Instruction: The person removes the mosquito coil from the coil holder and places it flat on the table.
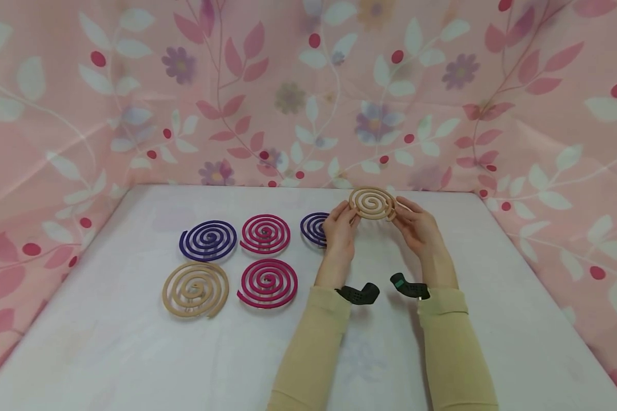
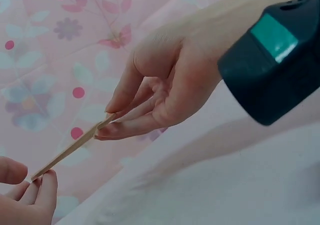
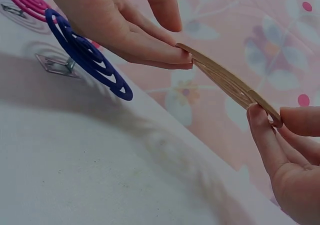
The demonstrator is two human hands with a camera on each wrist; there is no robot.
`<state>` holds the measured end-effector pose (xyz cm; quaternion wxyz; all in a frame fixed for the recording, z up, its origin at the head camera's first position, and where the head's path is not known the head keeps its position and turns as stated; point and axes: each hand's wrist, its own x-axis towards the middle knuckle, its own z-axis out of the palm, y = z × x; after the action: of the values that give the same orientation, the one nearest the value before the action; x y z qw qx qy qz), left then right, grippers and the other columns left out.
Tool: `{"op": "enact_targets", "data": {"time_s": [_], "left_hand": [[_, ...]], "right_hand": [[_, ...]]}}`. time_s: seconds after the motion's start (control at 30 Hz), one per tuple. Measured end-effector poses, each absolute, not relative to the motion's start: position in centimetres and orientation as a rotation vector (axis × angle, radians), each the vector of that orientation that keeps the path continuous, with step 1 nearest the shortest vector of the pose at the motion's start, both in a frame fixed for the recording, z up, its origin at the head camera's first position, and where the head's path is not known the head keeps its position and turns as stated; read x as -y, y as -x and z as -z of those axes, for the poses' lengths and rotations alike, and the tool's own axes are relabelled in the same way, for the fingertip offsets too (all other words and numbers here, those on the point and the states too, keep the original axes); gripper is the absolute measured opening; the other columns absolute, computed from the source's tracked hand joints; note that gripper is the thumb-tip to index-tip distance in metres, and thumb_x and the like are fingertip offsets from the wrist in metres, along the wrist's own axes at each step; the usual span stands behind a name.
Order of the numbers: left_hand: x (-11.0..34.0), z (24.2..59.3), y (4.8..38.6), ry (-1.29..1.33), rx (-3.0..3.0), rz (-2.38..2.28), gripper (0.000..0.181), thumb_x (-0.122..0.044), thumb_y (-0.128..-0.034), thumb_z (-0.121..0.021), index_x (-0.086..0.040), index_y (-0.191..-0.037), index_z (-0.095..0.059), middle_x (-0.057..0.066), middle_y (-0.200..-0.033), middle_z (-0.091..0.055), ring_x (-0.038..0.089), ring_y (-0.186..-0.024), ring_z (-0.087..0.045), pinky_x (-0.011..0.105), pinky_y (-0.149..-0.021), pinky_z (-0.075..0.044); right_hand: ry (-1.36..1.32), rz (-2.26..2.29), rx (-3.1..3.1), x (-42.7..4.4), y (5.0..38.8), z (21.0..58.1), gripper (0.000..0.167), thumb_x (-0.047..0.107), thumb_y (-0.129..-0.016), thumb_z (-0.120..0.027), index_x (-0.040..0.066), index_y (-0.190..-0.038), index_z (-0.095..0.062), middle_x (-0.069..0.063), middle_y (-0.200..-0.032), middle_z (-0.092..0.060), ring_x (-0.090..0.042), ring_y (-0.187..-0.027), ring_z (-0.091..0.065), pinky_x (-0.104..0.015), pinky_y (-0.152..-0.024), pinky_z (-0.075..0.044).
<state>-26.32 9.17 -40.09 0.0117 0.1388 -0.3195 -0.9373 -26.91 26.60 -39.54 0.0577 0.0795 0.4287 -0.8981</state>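
Above the back of the table, a tan mosquito coil is held up level between both hands. My right hand pinches its right edge between thumb and fingers, where an outer end of the spiral dips slightly. At the opposite edge, my left hand supports the coil with fairly straight fingers underneath. In the right wrist view the left thumb stands just off the coil. Partly hidden behind the left hand is a dark blue mosquito coil, raised on a small metal stand.
To the left stand another blue coil, two pink coils and a second tan coil, set close together. The white table meets a flowered pink cloth at its back. Black wrist cameras jut between the forearms.
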Motion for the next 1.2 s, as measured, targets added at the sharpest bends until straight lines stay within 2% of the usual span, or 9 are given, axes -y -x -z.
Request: {"op": "enact_targets", "data": {"time_s": [0.17, 0.4, 0.57, 0.73, 0.83, 0.9, 1.07, 1.13, 1.2], "left_hand": [[-9.3, 40.4, 26.4, -0.379, 1.088, 2.879, 0.044, 0.014, -0.0914, -0.056, 0.015, -0.135, -0.049, 0.031, -0.138, -0.054, 0.032, -0.130, -0.054, 0.039, -0.107, -0.048], [-9.3, 40.6, 26.3, -0.327, 1.226, 2.833, 0.043, 0.017, -0.0896, -0.050, 0.016, -0.133, -0.050, 0.033, -0.137, -0.053, 0.033, -0.128, -0.055, 0.038, -0.106, -0.049], [-8.7, 40.8, 26.3, -0.310, 1.334, 2.803, 0.044, 0.015, -0.0893, -0.050, 0.016, -0.133, -0.050, 0.032, -0.139, -0.051, 0.032, -0.125, -0.056, 0.038, -0.105, -0.050], [-8.1, 41.3, 26.7, -0.293, 1.448, 2.774, 0.044, 0.010, -0.0910, -0.053, 0.015, -0.135, -0.051, 0.028, -0.139, -0.053, 0.029, -0.123, -0.058, 0.036, -0.102, -0.052], [-7.9, 41.2, 26.7, -0.294, 1.477, 2.777, 0.044, 0.007, -0.0928, -0.054, 0.014, -0.136, -0.050, 0.026, -0.139, -0.054, 0.027, -0.121, -0.058, 0.035, -0.104, -0.051], [-7.9, 41.1, 26.6, -0.295, 1.499, 2.771, 0.043, 0.006, -0.0933, -0.053, 0.013, -0.136, -0.051, 0.025, -0.138, -0.054, 0.023, -0.115, -0.059, 0.032, -0.102, -0.051], [-8.3, 41.3, 26.4, -0.272, 1.572, 2.718, 0.041, 0.009, -0.0902, -0.051, 0.014, -0.131, -0.054, 0.027, -0.128, -0.060, 0.013, -0.091, -0.057, 0.016, -0.077, -0.049], [-8.5, 41.4, 26.3, -0.247, 1.608, 2.704, 0.041, 0.011, -0.0898, -0.049, 0.015, -0.130, -0.054, 0.029, -0.127, -0.060, 0.014, -0.090, -0.056, 0.014, -0.072, -0.045], [-8.6, 41.5, 26.2, -0.222, 1.636, 2.700, 0.041, 0.013, -0.0907, -0.049, 0.016, -0.131, -0.053, 0.031, -0.129, -0.059, 0.018, -0.099, -0.058, 0.015, -0.074, -0.045]], "right_hand": [[-0.256, 2.721, -1.319, -26.9, 27.0, 39.8, 0.024, -0.008, -0.099, -0.050, 0.005, -0.116, -0.062, -0.009, -0.128, -0.053, -0.015, -0.111, -0.063, -0.025, -0.094, -0.055], [-0.250, 2.762, -1.271, -27.3, 26.9, 40.3, 0.024, -0.013, -0.096, -0.050, 0.000, -0.103, -0.069, -0.010, -0.108, -0.070, -0.018, -0.099, -0.070, -0.028, -0.088, -0.058], [-0.253, 2.752, -1.286, -27.3, 26.9, 40.4, 0.026, -0.014, -0.096, -0.050, 0.000, -0.098, -0.071, -0.010, -0.104, -0.072, -0.017, -0.097, -0.071, -0.028, -0.086, -0.059], [-0.183, 2.706, -1.392, -27.2, 26.9, 40.5, 0.035, -0.016, -0.096, -0.048, -0.009, -0.129, -0.057, -0.009, -0.103, -0.072, -0.015, -0.096, -0.070, -0.026, -0.086, -0.058], [-0.182, 2.652, -1.464, -27.2, 27.0, 40.5, 0.055, -0.016, -0.096, -0.048, -0.012, -0.149, -0.032, -0.011, -0.112, -0.070, -0.014, -0.102, -0.068, -0.025, -0.087, -0.057], [-0.204, 2.610, -1.493, -27.3, 27.0, 40.4, 0.061, -0.015, -0.097, -0.046, -0.009, -0.153, -0.024, -0.015, -0.130, -0.063, -0.015, -0.114, -0.063, -0.024, -0.089, -0.056], [-0.259, 2.547, -1.530, -27.5, 27.0, 40.4, 0.064, -0.016, -0.098, -0.042, -0.003, -0.157, -0.019, -0.019, -0.163, -0.024, -0.019, -0.144, -0.036, -0.021, -0.092, -0.054], [-0.298, 2.543, -1.533, -27.6, 27.0, 40.5, 0.064, -0.016, -0.098, -0.042, -0.003, -0.157, -0.019, -0.019, -0.163, -0.025, -0.019, -0.144, -0.037, -0.020, -0.092, -0.054], [-0.344, 2.543, -1.532, -27.8, 26.9, 40.7, 0.065, -0.016, -0.097, -0.044, -0.003, -0.156, -0.022, -0.018, -0.156, -0.039, -0.016, -0.135, -0.048, -0.020, -0.091, -0.055]]}}
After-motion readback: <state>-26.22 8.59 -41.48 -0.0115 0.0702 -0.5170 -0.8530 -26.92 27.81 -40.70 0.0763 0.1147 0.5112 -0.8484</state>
